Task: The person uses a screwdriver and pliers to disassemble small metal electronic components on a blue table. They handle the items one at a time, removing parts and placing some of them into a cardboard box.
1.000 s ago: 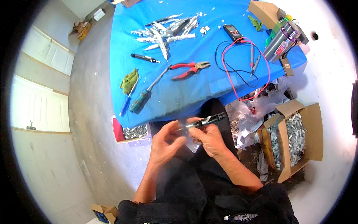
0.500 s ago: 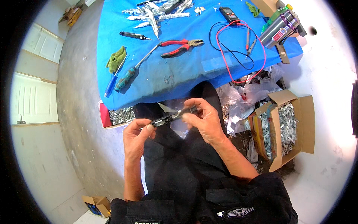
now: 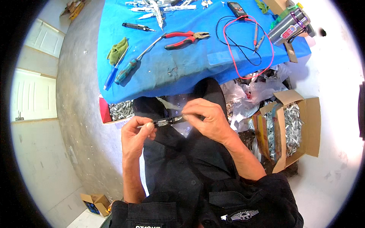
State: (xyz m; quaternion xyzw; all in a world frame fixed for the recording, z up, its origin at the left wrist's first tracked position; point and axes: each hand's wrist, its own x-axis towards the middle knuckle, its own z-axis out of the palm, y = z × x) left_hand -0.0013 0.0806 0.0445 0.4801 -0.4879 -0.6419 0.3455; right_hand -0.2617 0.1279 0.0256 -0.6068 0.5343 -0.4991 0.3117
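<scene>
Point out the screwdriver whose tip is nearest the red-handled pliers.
The teal-handled screwdriver: its shaft ends by the pliers; the blue-handled screwdriver ends beside the green cloth.

We see the left hand (image 3: 136,133) pinching one end of a slim black-and-silver part (image 3: 164,122) above the lap, while the right hand (image 3: 208,118) has its fingertips at the other end, their grip blurred. Before us, on the blue cloth (image 3: 159,78), lie red-handled pliers (image 3: 193,36), two screwdrivers (image 3: 126,71), a green rag (image 3: 117,52) and a meter (image 3: 236,9). To the right we see an open cardboard box (image 3: 312,127) of silvery scraps (image 3: 292,129).
</scene>
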